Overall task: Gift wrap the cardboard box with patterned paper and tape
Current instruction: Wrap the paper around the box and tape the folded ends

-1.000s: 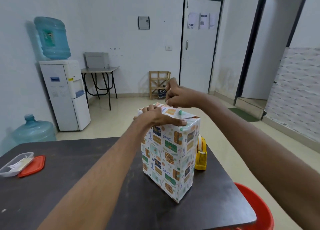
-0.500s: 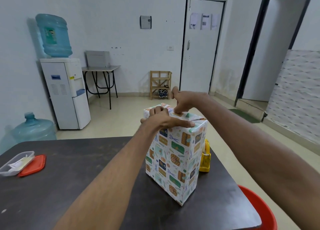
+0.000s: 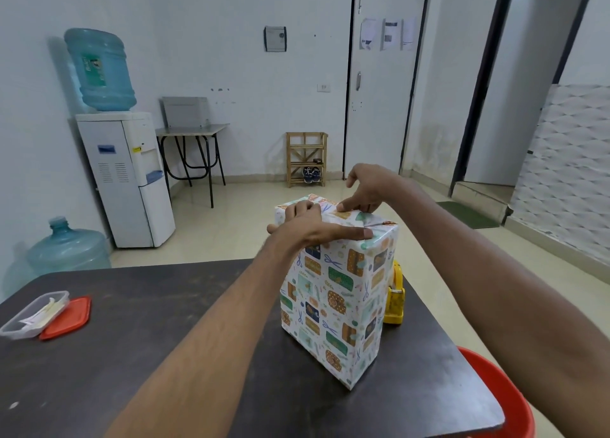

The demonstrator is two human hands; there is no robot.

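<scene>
The box (image 3: 333, 302) stands upright on the dark table (image 3: 132, 355), covered in white patterned paper. My left hand (image 3: 310, 228) lies flat across the near top edge, its thumb stretched along the folded paper and holding the flaps down. My right hand (image 3: 366, 191) reaches over the top from the right, its index finger pressing the folded paper near the middle of the top. A yellow tape dispenser (image 3: 395, 297) sits right behind the box, mostly hidden by it.
A clear plastic tub (image 3: 34, 313) and its red lid (image 3: 67, 317) lie at the table's left edge. A red stool (image 3: 495, 391) stands at the lower right, beside the table. A water dispenser (image 3: 125, 176) and a spare bottle (image 3: 67, 247) stand by the left wall.
My right hand has come down from above the box and opened; its index finger now presses the top fold. My left hand has stayed on the top edge.
</scene>
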